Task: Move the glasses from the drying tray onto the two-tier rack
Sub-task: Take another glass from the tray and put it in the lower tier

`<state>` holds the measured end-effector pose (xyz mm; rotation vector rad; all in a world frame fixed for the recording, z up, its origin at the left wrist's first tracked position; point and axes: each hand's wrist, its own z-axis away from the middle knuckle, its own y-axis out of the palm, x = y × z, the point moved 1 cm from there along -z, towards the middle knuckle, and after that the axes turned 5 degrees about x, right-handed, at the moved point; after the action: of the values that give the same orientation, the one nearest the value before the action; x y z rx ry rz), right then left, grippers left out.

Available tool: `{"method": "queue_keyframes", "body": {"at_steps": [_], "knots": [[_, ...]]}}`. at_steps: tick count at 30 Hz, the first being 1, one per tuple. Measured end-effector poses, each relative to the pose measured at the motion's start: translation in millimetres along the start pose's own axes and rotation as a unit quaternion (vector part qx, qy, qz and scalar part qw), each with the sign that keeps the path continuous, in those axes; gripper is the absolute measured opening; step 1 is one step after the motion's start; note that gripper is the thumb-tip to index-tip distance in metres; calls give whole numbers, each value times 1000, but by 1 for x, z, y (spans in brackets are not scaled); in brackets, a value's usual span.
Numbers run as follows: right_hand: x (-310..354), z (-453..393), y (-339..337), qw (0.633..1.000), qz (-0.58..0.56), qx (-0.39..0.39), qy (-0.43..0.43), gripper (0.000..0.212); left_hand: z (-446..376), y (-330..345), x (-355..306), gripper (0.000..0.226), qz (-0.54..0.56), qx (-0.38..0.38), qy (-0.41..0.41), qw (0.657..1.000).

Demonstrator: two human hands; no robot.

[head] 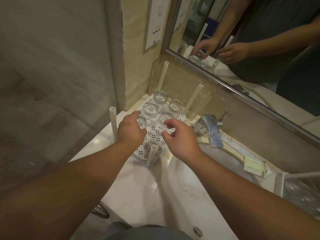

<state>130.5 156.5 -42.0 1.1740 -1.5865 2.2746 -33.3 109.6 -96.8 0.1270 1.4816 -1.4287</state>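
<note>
A white perforated rack shelf (152, 141) with four upright white posts stands in the counter corner. Several clear glasses stand upside down on its far part, among them one at the back (161, 97) and one at the left (151, 108). My left hand (130, 129) grips a clear glass (142, 121) at the shelf's left side, just above or on the shelf. My right hand (180, 135) hovers over the shelf with fingers curled and apart, holding nothing, right beside another glass (166, 117). A drying tray (284, 181) with glassware shows at the right edge.
A chrome faucet (212, 130) stands right of the rack above a white basin (199, 179). Small sachets (255, 166) lie on the counter ledge. A mirror (251, 49) runs along the back wall; a wall panel closes the left side.
</note>
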Motion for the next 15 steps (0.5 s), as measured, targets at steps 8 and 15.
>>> {"method": "queue_keyframes", "body": {"at_steps": [8, 15], "knots": [[-7, 8, 0, 997, -64, -7, 34, 33, 19, -17, -24, 66, 25, -31, 19, 999], [-4, 18, 2, 958, -242, 7, 155, 31, 38, -44, -54, 67, 35, -35, 75, 996]]}}
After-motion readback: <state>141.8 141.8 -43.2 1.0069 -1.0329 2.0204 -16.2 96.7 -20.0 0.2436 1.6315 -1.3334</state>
